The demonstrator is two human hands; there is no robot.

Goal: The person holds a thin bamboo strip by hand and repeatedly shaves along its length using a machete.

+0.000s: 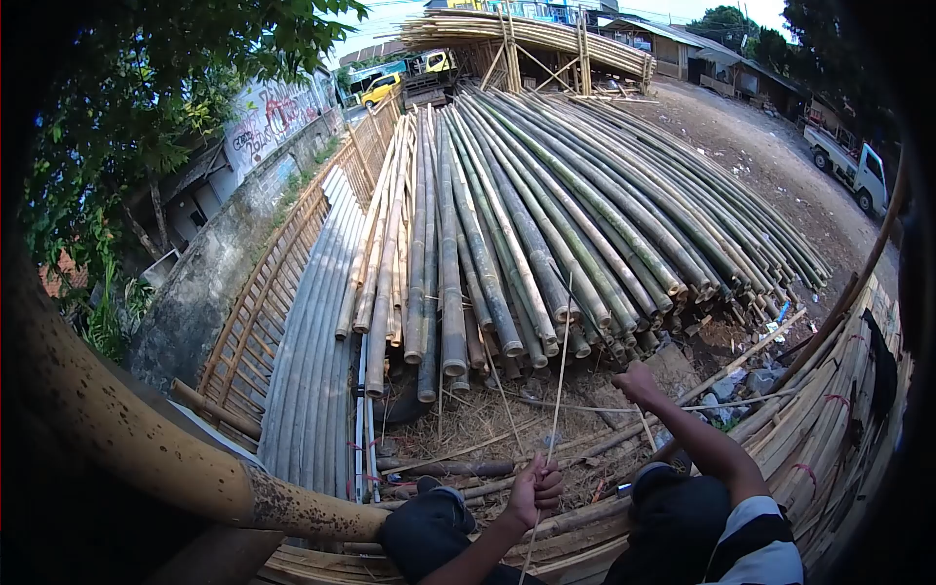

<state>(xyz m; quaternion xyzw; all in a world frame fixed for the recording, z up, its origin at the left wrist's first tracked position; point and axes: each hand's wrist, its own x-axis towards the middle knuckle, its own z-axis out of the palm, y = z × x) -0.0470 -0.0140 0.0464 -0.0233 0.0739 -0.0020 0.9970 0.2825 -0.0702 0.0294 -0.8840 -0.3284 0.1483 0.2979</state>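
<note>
My left hand [534, 489] is closed around a thin, pale strip [559, 400], low in the middle of the view. The strip runs upward past the cut ends of the bamboo poles and downward toward my lap. To the right and farther forward, my right hand [639, 385] is a fist, with its arm stretched out from the lower right. A thin dark shape reaches up and left from near this fist, but I cannot make out what it holds. The two hands are apart, between and above my dark-clothed knees.
A large stack of long bamboo poles [585, 224] fans out ahead. Corrugated sheets [312, 361] and a bamboo lattice [268, 302] lie left. A thick bamboo pole [166, 439] crosses the lower left. Split bamboo strips [809, 439] are piled right. A white truck [858, 171] stands far right.
</note>
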